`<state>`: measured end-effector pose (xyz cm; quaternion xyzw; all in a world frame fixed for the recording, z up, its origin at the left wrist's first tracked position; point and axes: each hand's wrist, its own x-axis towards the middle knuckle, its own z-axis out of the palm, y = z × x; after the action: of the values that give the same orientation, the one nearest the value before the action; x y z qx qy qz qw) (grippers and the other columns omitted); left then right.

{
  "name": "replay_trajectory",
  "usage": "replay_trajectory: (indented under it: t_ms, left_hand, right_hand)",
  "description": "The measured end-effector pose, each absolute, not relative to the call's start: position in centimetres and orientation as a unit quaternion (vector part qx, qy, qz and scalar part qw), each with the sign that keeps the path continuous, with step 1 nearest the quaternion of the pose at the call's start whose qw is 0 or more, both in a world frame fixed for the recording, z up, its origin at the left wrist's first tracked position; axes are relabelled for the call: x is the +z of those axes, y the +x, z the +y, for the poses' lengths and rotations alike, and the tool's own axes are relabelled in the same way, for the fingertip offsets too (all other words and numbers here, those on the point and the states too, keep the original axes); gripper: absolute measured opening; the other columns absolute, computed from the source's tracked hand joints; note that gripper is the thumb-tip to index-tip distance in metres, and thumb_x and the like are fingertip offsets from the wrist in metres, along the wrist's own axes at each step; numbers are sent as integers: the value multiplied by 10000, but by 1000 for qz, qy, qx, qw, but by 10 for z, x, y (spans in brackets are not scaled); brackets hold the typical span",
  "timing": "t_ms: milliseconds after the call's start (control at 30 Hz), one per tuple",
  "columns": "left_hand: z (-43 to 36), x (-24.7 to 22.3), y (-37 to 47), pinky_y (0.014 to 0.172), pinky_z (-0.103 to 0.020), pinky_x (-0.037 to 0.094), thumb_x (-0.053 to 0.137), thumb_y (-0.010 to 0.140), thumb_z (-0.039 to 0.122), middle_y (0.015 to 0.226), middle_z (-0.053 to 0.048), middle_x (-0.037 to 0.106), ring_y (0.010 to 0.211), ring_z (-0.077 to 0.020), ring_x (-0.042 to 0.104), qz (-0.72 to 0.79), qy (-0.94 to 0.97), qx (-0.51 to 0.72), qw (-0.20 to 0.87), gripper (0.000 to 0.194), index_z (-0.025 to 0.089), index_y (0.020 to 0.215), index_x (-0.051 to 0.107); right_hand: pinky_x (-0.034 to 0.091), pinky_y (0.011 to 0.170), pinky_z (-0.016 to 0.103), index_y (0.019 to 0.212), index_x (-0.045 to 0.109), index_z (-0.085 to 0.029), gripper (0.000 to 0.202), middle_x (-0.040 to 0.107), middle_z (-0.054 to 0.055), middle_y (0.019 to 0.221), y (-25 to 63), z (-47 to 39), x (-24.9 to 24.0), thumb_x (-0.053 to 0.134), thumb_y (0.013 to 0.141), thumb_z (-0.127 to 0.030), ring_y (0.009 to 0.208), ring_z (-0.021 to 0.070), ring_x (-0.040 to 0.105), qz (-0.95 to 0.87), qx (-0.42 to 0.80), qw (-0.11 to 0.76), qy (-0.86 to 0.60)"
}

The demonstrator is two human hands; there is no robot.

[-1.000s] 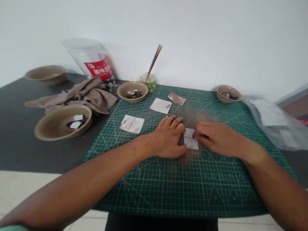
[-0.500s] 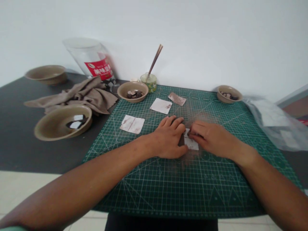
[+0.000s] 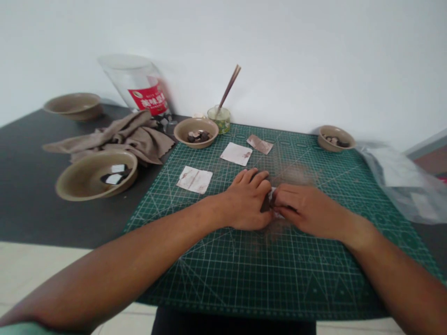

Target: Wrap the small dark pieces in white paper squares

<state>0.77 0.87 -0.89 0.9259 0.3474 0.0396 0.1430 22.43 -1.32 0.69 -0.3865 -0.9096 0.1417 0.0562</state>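
My left hand (image 3: 247, 200) lies flat on the green cutting mat (image 3: 216, 279), fingers spread, beside and partly over a small sheet of paper (image 3: 278, 215). Brown shows on the part of the sheet between my hands, white beyond it. My right hand (image 3: 302, 207) is closed in a pinch over that sheet, close to my left thumb. What its fingertips hold is mostly covered; only something small and dark shows. Two white paper squares with brown smudges, one nearer (image 3: 194, 179) and one farther (image 3: 236, 154), lie on the mat, with a brown piece (image 3: 260, 144) behind.
Bowls with dark and pale bits stand at the mat's back left (image 3: 196, 145) and back right (image 3: 334, 144). A cup (image 3: 223, 123) holds chopsticks (image 3: 230, 86). Leftward are a cloth (image 3: 146, 137), two more bowls and a clear jar (image 3: 122, 77). A plastic bag (image 3: 401, 181) lies right.
My right hand has slid slightly down and left over the sheet, covering more of its white part. My left hand stays in place. The whole view has shifted a little.
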Motion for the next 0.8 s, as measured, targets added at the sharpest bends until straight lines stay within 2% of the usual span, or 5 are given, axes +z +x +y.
replay_trajectory:
  t_ms: [133, 300, 433, 600, 800]
  left_hand:
    - [8, -8, 8, 1215, -560, 203, 561, 883, 517, 1610, -199, 320, 1510, -423, 218, 356, 923, 42, 138, 530, 125, 1239, 524]
    - [8, -9, 8, 1208, -560, 216, 559, 888, 533, 1615, -190, 319, 1509, -418, 229, 352, 925, 40, 140, 547, 133, 1259, 518]
    - [9, -10, 8, 1212, -565, 199, 564, 884, 523, 1615, -202, 311, 1511, -429, 212, 356, 923, 42, 139, 566, 115, 1274, 515]
    - [7, -8, 8, 1216, -566, 189, 559, 888, 525, 1621, -201, 299, 1515, -430, 201, 351, 924, 37, 148, 566, 113, 1274, 522]
    - [8, -7, 9, 1219, -577, 173, 561, 889, 533, 1629, -200, 284, 1521, -435, 182, 362, 919, 29, 150, 589, 114, 1300, 515]
  right_hand:
    - [403, 685, 323, 856, 592, -188, 157, 620, 53, 873, 228, -11, 8, 512, 988, -220, 789, 199, 579, -887, 70, 61, -452]
    - [415, 711, 301, 895, 613, -205, 135, 627, 31, 909, 232, -12, 9, 516, 988, -207, 794, 172, 591, -909, 156, 34, -384]
    - [400, 704, 324, 860, 598, -191, 166, 620, 48, 878, 232, -9, 10, 511, 992, -241, 802, 199, 586, -896, 92, 47, -433]
    - [409, 711, 304, 886, 626, -203, 140, 629, 21, 894, 234, -12, 15, 530, 985, -230, 781, 166, 595, -907, 173, 22, -383]
    - [404, 679, 317, 870, 622, -192, 160, 621, 42, 878, 234, -11, 16, 526, 982, -254, 764, 186, 589, -895, 123, 19, -429]
